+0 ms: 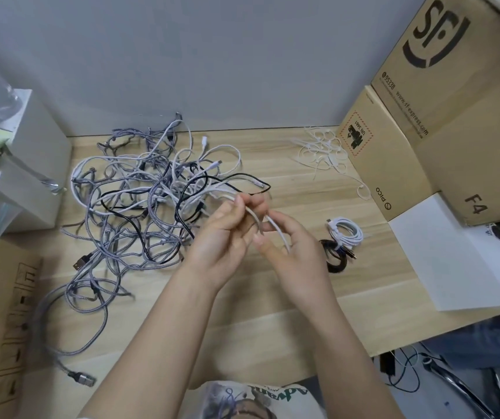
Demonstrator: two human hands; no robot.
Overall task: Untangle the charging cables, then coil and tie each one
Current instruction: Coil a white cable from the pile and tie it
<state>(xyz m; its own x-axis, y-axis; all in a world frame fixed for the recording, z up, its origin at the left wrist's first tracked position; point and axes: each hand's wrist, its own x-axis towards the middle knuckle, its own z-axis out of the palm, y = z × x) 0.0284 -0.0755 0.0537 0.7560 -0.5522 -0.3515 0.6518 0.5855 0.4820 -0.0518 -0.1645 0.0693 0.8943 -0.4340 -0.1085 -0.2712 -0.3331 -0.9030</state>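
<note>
Two coiled, tied cables, one smooth white (347, 232) and one black (335, 257), are lying finished on the pale wooden counter (272, 297). A big messy pile of grey braided, white and black cables (139, 201) is waiting. Both hands, left hand (227, 228) and right hand (291, 243), are pinching one smooth white cable (272, 223) in their fingers, just beside the pile.

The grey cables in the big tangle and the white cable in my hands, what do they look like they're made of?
The grey cables look braided, probably woven fabric sleeving: a speckled, matte weave pattern shows along them. The white cable, held by the left hand and right hand, looks like smooth plastic or rubber, plain and even, with no visible weave.
</note>
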